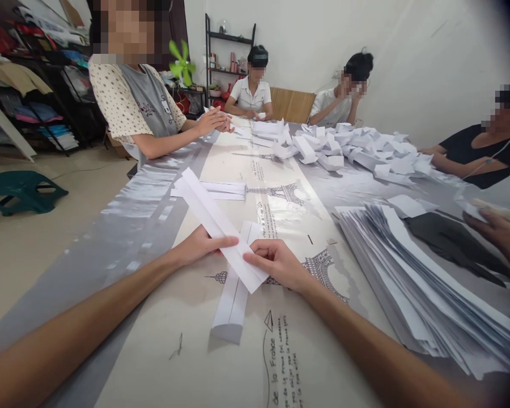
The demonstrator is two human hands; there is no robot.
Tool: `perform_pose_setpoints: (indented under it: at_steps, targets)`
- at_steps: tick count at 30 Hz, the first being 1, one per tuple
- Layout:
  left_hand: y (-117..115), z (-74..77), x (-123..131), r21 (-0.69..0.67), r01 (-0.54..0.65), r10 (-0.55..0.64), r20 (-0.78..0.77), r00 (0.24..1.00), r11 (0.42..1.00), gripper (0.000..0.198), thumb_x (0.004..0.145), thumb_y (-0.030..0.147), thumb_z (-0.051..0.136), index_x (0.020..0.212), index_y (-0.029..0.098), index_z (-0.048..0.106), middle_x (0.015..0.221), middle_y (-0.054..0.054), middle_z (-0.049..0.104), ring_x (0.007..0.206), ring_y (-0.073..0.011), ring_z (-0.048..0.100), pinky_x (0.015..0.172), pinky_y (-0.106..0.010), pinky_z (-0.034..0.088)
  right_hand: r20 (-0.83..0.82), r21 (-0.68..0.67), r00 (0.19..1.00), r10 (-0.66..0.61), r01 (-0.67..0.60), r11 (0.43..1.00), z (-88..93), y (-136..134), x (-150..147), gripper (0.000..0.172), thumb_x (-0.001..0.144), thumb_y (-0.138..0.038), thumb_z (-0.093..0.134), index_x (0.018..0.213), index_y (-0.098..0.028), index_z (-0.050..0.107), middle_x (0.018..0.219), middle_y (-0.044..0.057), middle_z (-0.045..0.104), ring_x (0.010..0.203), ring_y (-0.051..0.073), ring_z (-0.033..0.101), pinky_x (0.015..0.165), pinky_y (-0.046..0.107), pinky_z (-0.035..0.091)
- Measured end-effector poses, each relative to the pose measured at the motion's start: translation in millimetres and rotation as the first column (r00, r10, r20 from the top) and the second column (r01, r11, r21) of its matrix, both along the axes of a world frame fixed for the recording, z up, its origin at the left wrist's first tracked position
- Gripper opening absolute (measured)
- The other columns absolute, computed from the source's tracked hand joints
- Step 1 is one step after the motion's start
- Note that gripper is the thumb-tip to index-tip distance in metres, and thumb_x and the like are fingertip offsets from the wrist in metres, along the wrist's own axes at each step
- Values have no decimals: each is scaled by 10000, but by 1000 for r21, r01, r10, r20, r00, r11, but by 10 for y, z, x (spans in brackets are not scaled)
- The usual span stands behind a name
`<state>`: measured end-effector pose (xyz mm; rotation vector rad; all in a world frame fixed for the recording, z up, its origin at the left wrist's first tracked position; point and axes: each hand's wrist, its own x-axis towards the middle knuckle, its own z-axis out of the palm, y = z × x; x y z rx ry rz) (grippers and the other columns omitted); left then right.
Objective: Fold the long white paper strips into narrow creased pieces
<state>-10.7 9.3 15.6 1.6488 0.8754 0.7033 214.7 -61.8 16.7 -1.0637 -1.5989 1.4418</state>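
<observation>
Between my two hands a folded strip of white paper [215, 212] slants above the table. My left hand [202, 245] is closed on its middle, thumb on top and fingers hidden beneath. My right hand [276, 262] pinches the strip near its lower right end. Under it a second folded paper strip [227, 317] lies on the tablecloth, partly covered by the held one. Beyond my left hand another folded paper strip [229, 191] lies crosswise.
A thick stack of white paper sheets [391, 272] lies at the right, near a person's hand [499, 235]. A heap of folded papers [348, 147] covers the far right. Several people sit or stand around the table [123, 226]. A green stool [23, 190] stands on the floor at left.
</observation>
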Motion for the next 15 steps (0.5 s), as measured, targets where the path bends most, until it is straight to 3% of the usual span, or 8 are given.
perform_pose_setpoints:
  at_steps: [9,15]
  targets:
    - [7,0,31,-53,-23,30,141,989,998,370,814,457,754,679,177,552,575,40,450,514,-93,390,493,-239,310,-14,-26,1000,-17,17,1000,19,-5,-15,382,965,-524,598,812,-182,674,626,10,671,482,117,596,438,227,439]
    - [0,-13,15,1,-39,39,27,999,999,412,789,503,758,649,186,537,579,29,475,532,-114,436,511,-250,342,-2,0,1000,-16,16,1000,-7,-3,-20,382,965,-526,601,809,-184,667,614,1,660,469,107,560,446,228,443]
